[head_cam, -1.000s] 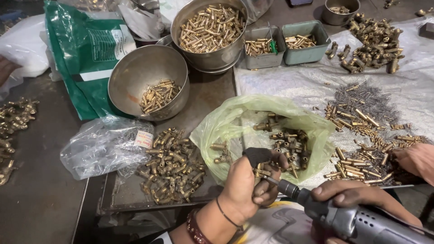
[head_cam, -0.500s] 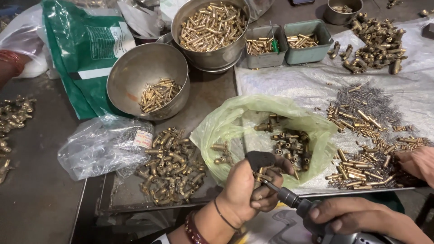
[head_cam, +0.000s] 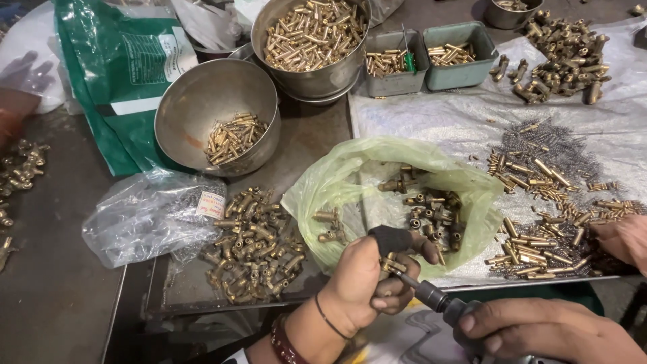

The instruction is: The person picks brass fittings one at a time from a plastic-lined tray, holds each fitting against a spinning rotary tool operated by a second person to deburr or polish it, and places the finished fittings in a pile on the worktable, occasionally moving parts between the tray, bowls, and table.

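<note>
My left hand, a black sleeve on its thumb, pinches a small brass fitting just above the near edge of the tray. My right hand grips a dark power driver whose bit meets that fitting. Right behind my left hand lies an open pale green plastic bag with several brass fittings inside. A pile of brass fittings lies to the left of my left hand.
Two steel bowls hold brass pins, with two grey-green bins behind. Brass pins and springs are spread on a sheet at right, where another person's hand rests. A clear bag and a green bag lie at left.
My right hand and the driver have slid down and right toward the frame's bottom edge. My left hand still holds the fitting on the bit. The other person's hand stays at right.
</note>
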